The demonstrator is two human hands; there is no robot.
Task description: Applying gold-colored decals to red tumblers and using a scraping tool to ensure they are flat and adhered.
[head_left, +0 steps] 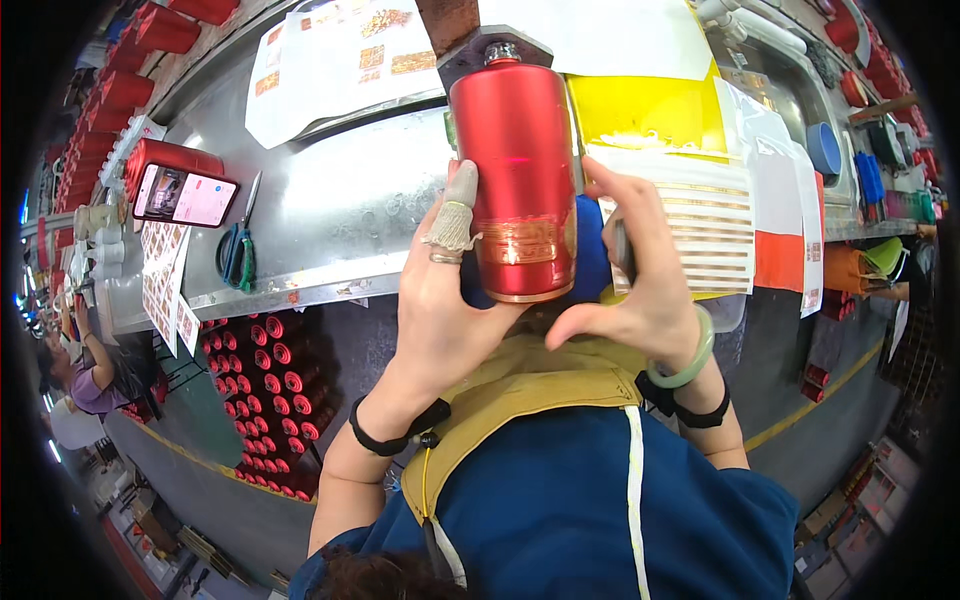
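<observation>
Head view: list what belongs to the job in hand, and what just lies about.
Job in hand:
- bottle, against the left hand
- right hand, open beside it
- striped sheet, probably: its gold resembles the bottle's patch

Lying about, apparently:
- phone
- scissors

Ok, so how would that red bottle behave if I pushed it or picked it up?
The red bottle is probably stiff, since its outline looks smooth and undented. Its glossy sheen suggests it could be slippery. Laid on its side, it would likely roll, given its rounded body.
</observation>
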